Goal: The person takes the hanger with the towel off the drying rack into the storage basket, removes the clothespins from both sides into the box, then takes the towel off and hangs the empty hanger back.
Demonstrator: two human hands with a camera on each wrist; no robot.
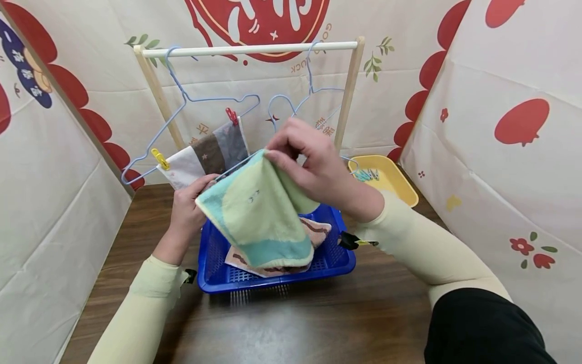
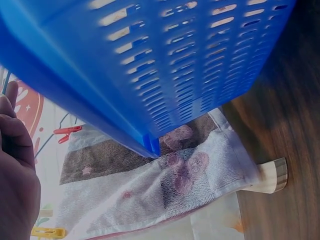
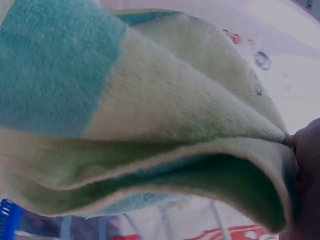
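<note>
A pale green and teal towel [image 1: 268, 217] hangs draped over a light blue hanger [image 1: 234, 167] above the blue basket [image 1: 273, 285]. My right hand [image 1: 313, 162] pinches the towel near its top fold; the right wrist view shows the towel's fuzzy layers sagging from that hand [image 3: 307, 180]. At the hanger's left end, my left hand [image 1: 187, 205] grips the wire, with the towel's left corner beside it. Only part of that left hand [image 2: 17, 175] appears in the left wrist view. Under the towel, a pink and brown cloth [image 1: 316, 230] lies in the basket.
Behind stands a rack with a white rail [image 1: 254, 49]. From it hangs a hanger [image 1: 184, 96] carrying a grey, brown and white towel [image 1: 209, 151], clipped by red [image 1: 232, 116] and yellow [image 1: 160, 158] clothespins. A yellow tray [image 1: 395, 182] at right holds several clothespins [image 1: 366, 175].
</note>
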